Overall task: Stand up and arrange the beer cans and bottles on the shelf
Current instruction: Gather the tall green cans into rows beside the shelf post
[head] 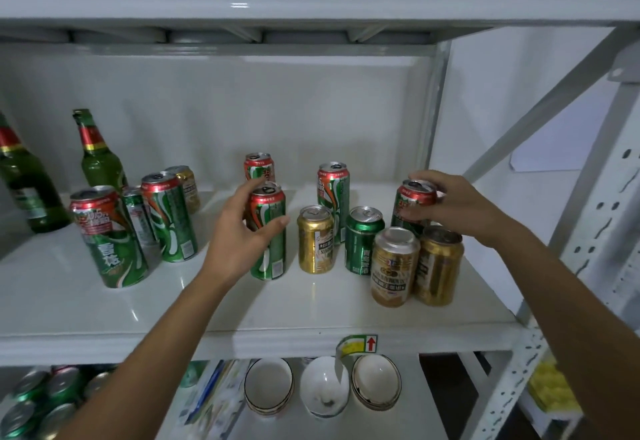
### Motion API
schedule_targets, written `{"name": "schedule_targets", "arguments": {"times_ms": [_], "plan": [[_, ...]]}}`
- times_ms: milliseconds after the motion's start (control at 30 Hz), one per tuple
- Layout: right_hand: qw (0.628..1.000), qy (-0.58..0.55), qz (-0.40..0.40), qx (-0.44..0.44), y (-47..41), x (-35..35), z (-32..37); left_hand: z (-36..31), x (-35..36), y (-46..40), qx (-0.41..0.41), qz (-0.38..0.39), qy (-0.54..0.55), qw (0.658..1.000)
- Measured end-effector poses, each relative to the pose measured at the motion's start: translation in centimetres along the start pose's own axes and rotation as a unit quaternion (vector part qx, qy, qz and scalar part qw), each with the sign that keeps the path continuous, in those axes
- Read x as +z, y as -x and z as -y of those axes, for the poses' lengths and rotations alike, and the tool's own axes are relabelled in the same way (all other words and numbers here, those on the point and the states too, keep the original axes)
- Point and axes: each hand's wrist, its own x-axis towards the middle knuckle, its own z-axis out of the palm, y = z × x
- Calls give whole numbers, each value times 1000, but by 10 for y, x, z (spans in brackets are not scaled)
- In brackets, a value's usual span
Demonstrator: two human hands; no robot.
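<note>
Head view: both hands grip upright cans.

Left hand (239, 231) around tall green can (268, 231), right hand (450, 202) gripping another can (414, 205)
</note>
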Motion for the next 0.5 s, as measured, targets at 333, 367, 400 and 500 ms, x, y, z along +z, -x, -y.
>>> {"name": "schedule_targets", "arguments": {"times_ms": [333, 367, 400, 500], "plan": [[999, 13, -39, -25, -5, -3, 1, 2, -2, 0, 4, -40, -41, 998], [998, 6, -49, -31, -5, -4, 3, -1, -4, 1, 7, -42, -45, 998], [997, -1, -60, -37, -5, -7, 5, -3, -6, 1, 12, -46, -47, 998], [996, -2, -67, -64, -6, -18, 21, -12, -13, 6, 24, -75, -48, 996]]}}
